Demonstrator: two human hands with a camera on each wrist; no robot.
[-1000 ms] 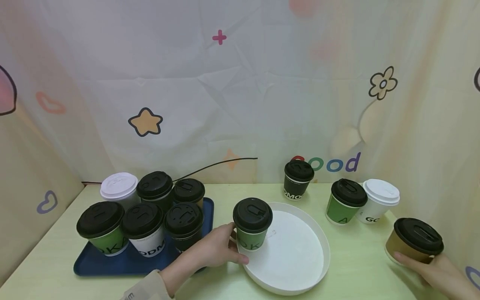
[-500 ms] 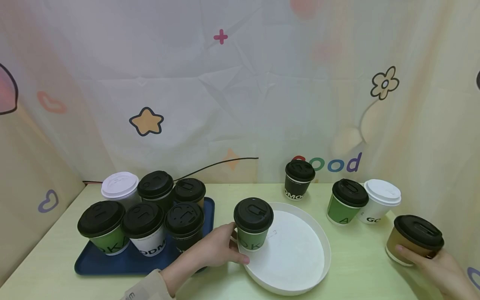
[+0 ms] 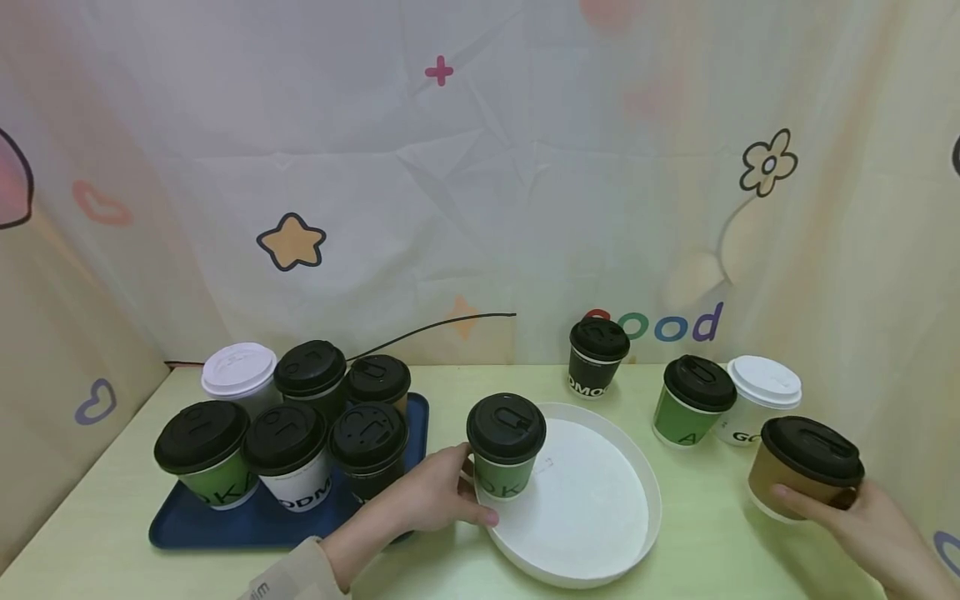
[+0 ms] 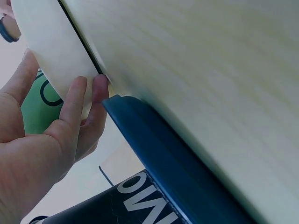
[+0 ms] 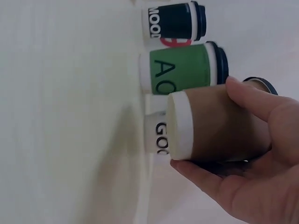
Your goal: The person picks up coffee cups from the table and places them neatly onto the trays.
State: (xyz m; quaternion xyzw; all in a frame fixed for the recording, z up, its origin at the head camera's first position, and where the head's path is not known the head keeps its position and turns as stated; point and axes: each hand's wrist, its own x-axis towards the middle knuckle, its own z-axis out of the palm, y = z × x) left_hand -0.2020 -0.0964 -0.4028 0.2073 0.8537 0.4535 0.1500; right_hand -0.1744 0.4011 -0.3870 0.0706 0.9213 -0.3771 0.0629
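My right hand (image 3: 862, 525) grips a brown paper coffee cup (image 3: 787, 475) with a black lid. In the right wrist view the brown cup (image 5: 224, 126) hangs tilted above the table, fingers and thumb around its sides. My left hand (image 3: 442, 492) holds the near-left wall of a round white tray (image 3: 592, 517); the left wrist view has fingertips (image 4: 79, 86) against the outside of that wall. A green cup (image 3: 506, 475) with a black lid stands upright on the tray's left part, right beside the left hand.
On the left, a blue tray (image 3: 225, 533) carries several lidded cups. Behind the round tray stands a small black cup (image 3: 590, 375). Another green cup (image 3: 681, 417) and a white cup (image 3: 765, 392) stand at the right rear. A printed curtain (image 3: 450, 208) hangs at the table's back edge.
My right hand has raised the brown cup off the table and brought it leftward, close in front of the white cup. My left hand and the round tray have kept their place.
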